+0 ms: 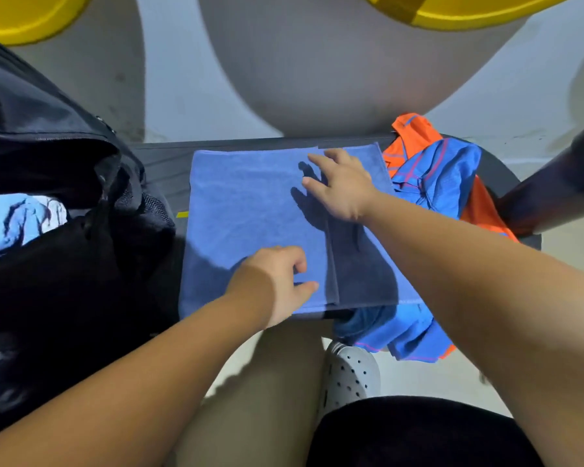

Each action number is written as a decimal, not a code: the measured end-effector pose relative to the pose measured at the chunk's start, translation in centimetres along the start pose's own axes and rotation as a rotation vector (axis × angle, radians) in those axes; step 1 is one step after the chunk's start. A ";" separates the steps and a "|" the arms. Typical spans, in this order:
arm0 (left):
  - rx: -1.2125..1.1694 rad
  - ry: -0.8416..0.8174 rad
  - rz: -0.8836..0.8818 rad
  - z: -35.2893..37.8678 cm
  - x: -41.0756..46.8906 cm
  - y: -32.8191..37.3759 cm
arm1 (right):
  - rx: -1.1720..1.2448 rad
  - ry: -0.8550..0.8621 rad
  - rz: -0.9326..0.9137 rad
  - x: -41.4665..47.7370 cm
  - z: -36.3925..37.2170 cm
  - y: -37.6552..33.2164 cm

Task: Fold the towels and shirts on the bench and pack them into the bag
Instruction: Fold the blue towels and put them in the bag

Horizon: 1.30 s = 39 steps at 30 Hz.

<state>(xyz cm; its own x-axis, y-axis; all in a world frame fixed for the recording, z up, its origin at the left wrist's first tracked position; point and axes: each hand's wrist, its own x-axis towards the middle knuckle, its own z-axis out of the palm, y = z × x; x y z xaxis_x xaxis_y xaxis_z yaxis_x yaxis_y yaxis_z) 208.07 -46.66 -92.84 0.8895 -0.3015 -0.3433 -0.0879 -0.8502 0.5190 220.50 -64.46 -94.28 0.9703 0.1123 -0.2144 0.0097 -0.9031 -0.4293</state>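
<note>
The blue towel point(250, 210) lies flat on the dark bench point(164, 163), right in the middle of your view. It is already folded once: the upper layer's edge runs from 12 to 6 o'clock down its right part, and a strip of the lower layer shows past it.

Your right hand point(343, 187) rests on the towel toward 1 o'clock, across that fold edge. Its fingers are straight and spread, palm down on the cloth, gripping nothing. Your left hand point(279, 281) sits on the towel's near part, toward 6 o'clock, just left of the fold edge. Its fingers are curled under and the thumb points right along the cloth — whether it pinches any towel, you cannot tell from here.

The black bag point(58, 156) stands at 9 o'clock, just beside the towel, its mouth open, with a light blue piece of cloth point(17, 224) showing inside.

At 3 o'clock from the towel lies a rumpled heap of orange and blue shirts point(434, 176), touching the towel's right edge; part of it hangs off the bench's near edge at about 5 o'clock.

Below the bench — at 6 o'clock — you can see your bare knee and a white clog point(351, 372) on the floor.
</note>
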 end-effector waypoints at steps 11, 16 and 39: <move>0.035 0.006 0.114 3.7 0.6 2.1 | -0.054 -0.174 -0.026 0.0 -0.3 1.8; 0.063 0.050 0.215 4.0 0.3 1.5 | -0.038 -0.161 -0.017 0.4 -0.5 0.7; -0.232 0.034 0.265 4.1 1.7 10.2 | 0.532 0.084 0.101 -3.5 -7.0 6.9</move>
<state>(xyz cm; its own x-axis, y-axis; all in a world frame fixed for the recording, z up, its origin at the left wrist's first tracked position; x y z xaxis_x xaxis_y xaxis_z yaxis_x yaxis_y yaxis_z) 206.90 -57.61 -91.33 0.8644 -0.4806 -0.1481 -0.2170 -0.6222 0.7521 218.89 -73.97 -90.39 0.9761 -0.0173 -0.2166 -0.1874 -0.5713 -0.7990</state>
